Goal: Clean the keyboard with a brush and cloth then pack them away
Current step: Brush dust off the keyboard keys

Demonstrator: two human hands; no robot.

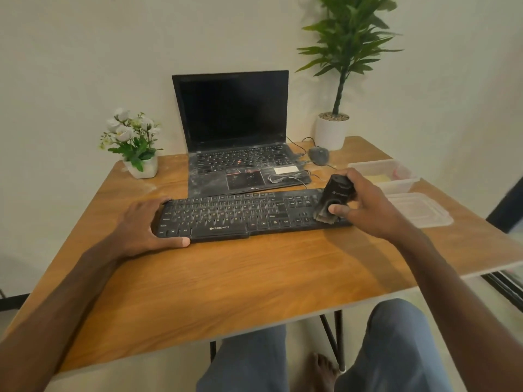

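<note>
Keyboard (249, 215): black, dusty, lying flat across the middle of the table (254, 278), in front of the laptop (232, 108). We note our left hand (144, 224) clasping its left end, fingers over the far edge, thumb curled on the near edge.

Brush (334, 202): black, stubby, slightly tilted, bristles down on the keyboard's right end. Our right hand (365, 205) grips it, thumb pressed on its front.

Container (376, 165): clear, open, at the table's right edge. Something pale yellow lies inside, which we cannot identify.

Lid (418, 210): just beside it, nearer us.

Mouse (319, 155): wired, right of the laptop.

Flowers (133, 140): back left.

Plant (348, 46): back right corner.
</note>
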